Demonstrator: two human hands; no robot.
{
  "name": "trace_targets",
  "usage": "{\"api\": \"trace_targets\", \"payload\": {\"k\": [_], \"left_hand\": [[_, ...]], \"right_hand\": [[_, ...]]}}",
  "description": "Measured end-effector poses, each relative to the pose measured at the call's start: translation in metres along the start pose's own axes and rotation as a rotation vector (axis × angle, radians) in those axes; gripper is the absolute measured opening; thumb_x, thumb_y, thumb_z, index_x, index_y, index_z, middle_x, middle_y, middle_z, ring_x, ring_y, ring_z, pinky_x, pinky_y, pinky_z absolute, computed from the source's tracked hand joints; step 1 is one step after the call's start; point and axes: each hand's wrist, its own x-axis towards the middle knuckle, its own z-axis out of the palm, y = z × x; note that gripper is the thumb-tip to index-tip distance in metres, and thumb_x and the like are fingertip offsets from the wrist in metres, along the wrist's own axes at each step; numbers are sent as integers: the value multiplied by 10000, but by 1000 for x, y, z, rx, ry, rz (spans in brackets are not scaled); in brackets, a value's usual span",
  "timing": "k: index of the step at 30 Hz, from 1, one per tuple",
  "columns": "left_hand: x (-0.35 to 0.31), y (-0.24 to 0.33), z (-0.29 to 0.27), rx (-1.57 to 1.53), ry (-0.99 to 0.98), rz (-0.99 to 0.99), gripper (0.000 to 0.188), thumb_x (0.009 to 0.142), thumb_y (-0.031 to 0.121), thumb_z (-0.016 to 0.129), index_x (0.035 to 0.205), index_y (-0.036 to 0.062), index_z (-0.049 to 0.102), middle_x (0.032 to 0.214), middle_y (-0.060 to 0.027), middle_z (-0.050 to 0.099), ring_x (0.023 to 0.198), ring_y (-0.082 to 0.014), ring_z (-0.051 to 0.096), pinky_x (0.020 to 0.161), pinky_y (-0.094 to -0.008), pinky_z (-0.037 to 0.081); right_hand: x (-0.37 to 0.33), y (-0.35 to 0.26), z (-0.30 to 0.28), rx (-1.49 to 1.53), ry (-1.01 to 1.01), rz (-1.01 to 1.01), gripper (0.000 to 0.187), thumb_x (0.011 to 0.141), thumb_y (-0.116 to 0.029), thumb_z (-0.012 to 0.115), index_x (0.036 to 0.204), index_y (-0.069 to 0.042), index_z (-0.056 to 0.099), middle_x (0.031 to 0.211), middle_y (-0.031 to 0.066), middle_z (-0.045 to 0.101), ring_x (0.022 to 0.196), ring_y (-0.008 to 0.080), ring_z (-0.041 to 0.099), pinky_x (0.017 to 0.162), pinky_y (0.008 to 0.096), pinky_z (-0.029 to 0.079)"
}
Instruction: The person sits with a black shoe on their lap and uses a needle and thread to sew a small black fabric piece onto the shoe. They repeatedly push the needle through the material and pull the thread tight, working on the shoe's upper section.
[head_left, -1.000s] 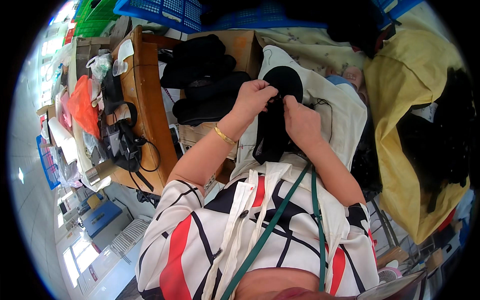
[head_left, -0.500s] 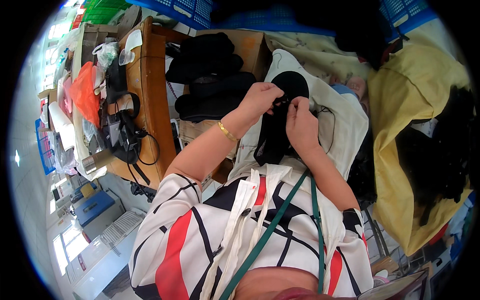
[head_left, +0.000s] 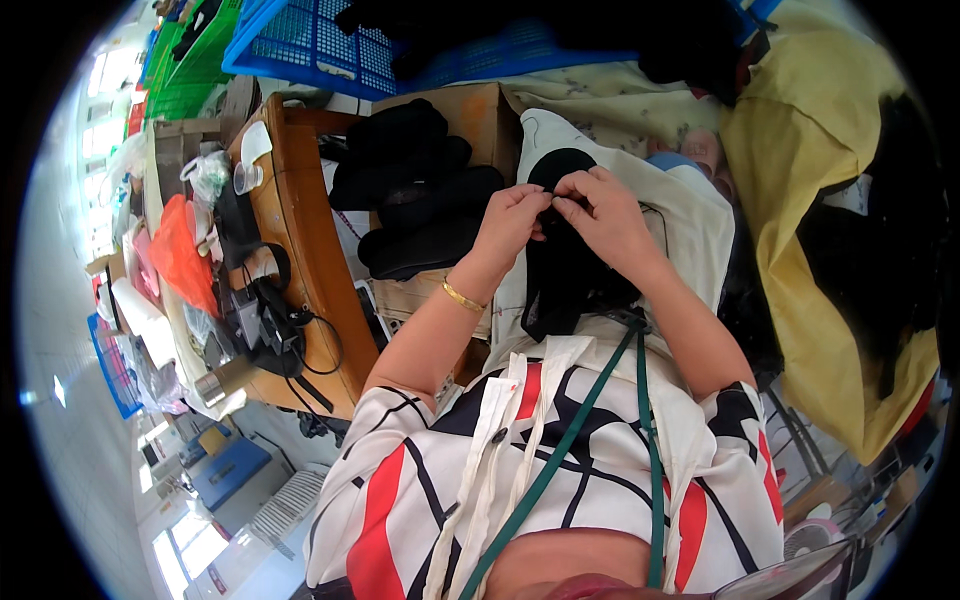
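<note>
A black cloth piece (head_left: 565, 270) with a rounded far end lies over a white cloth (head_left: 695, 225) on my lap. Above it, my left hand (head_left: 510, 225) is closed in a pinch, a gold bracelet on its wrist. My right hand (head_left: 608, 222) also pinches, thumb against forefinger, its fingertips almost meeting those of the left. Whatever sits between the fingertips is too small to make out against the black cloth. A dark thread-like loop lies on the white cloth beyond my right wrist.
Stacked black soft pieces (head_left: 420, 205) lie to the left by a cardboard box (head_left: 483, 112). Farther left stands a wooden table (head_left: 325, 320) with bags and cables. Blue baskets (head_left: 315, 45) line the far side. A yellow cloth (head_left: 790, 215) holding black items is at right.
My right hand has turned and risen, bringing its fingertips toward the left hand's. The left hand has shifted slightly. My view has also shifted, so the surroundings sit differently.
</note>
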Motion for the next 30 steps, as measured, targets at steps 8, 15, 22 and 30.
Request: {"api": "trace_targets", "payload": {"k": [8, 15, 22, 30], "left_hand": [[0, -3, 5, 109, -13, 80, 161, 921, 188, 642, 957, 36, 678, 724, 37, 581, 580, -43, 519, 527, -219, 485], [-3, -3, 4, 168, -21, 151, 211, 934, 220, 640, 913, 14, 683, 712, 23, 586, 599, -47, 530, 509, -209, 461], [-5, -1, 5, 177, -17, 139, 208, 939, 243, 653, 902, 39, 677, 718, 36, 570, 592, -36, 506, 526, -202, 460], [-10, -1, 7, 635, 127, 505, 154, 906, 177, 650, 994, 50, 651, 740, -51, 586, 656, -148, 572, 580, -267, 488]], "right_hand": [[42, 16, -6, 361, 283, 46, 141, 947, -210, 614, 901, -85, 566, 831, 45, 613, 636, 188, 624, 541, 319, 474], [-7, 56, -82, 925, -18, 353, 103, 964, -172, 572, 971, -92, 508, 805, 27, 607, 579, 117, 596, 479, 244, 473], [-100, 153, -411, 914, 1443, 35, 86, 889, 27, 511, 887, 104, 548, 893, 163, 590, 829, 292, 661, 788, 320, 586], [-62, 79, -243, 122, 939, 117, 218, 904, -34, 580, 1112, 16, 625, 928, 75, 662, 792, 146, 636, 748, 258, 516]]}}
